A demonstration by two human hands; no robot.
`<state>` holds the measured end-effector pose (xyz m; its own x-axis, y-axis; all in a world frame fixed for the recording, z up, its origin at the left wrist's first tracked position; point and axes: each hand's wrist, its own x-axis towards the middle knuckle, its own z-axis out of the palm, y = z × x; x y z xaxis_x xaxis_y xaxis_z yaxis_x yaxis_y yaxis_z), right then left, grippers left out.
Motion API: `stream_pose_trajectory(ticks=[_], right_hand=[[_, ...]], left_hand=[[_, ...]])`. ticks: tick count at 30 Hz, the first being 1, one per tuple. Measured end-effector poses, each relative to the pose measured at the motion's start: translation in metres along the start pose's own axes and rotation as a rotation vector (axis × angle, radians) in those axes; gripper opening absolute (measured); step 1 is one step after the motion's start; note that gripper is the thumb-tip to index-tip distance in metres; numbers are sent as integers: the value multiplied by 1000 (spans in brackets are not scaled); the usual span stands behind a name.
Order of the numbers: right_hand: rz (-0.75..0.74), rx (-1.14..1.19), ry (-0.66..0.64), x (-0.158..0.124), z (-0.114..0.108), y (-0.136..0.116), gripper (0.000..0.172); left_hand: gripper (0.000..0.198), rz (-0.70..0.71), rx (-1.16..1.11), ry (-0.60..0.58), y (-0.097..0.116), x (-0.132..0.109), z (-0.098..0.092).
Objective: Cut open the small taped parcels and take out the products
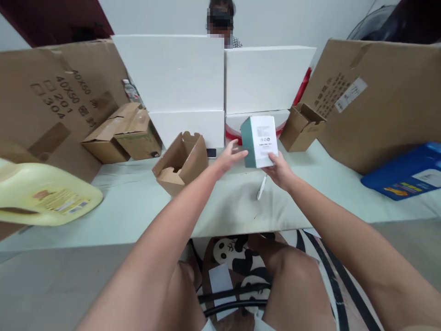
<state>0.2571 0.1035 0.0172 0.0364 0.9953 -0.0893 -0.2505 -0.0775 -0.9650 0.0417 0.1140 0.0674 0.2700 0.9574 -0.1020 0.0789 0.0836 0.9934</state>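
A small white and teal box (264, 140) is lifted above the table, with printed text on its white face. My right hand (279, 171) grips its lower right corner, thumb on the printed face. To the left of the box, my left hand (230, 157) has its fingers spread; they come close to the teal side, and whether they touch it I cannot tell. Below the box a white pen (262, 187) lies on the tablecloth. An open brown carton (186, 161) stands left of my left hand, its inside partly hidden by flaps.
White foam-like panels (172, 73) wall off the back, with a person (237, 42) behind. A phone (211, 153) lies near the carton. Another open carton (303, 126) stands right, closed cartons (138, 131) left. A yellow jug (48, 193) and a blue bottle (406, 172) flank the table (227, 211).
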Motion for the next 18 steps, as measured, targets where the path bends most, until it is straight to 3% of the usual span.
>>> stream_pose_trajectory(ticks=[5,9,14,18], right_hand=[[176,-221,390,-27,-114,-2,20],[280,-365,573,-29,-174,-16,14],[446,-516,757,-6,-199,-19,34],[462,-525,772,23,-199,-18,34]], left_hand=[[53,-43,52,55,-59,-23,1],[44,-102,-72,49,-103,-55,5],[33,-125,-74,42,-126,-81,8],[33,-115,-78,63,-131,-82,2]])
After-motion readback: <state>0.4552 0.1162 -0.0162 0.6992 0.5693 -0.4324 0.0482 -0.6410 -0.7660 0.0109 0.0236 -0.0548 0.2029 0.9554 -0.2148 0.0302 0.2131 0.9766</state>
